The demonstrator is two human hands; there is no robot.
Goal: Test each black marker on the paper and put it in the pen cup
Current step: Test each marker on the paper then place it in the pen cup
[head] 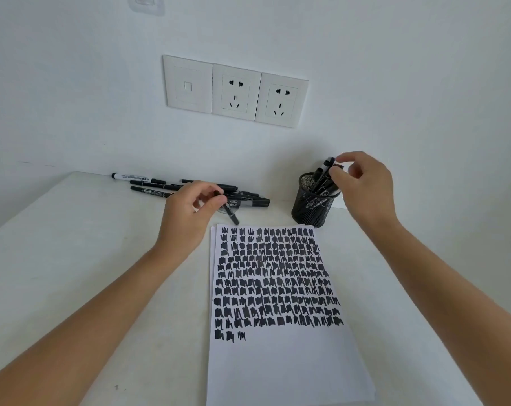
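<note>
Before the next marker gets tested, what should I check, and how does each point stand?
1. Left hand grips next marker: ok.
2. Its cap removed: cannot tell.
3. Right hand clear of pen cup: not ok; its fingers are at the top of a standing marker there.
4. That marker released: cannot tell.
5. Paper has blank room: ok, lower part unmarked.
6. Marker pile lies by the wall: ok.

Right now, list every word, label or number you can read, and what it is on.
No text is legible.
White marker: barrel print too small.
Black markers on the table: labels blurred.
Markers in the pen cup: print blurred.
Paper: scribbles only, no words.
</note>
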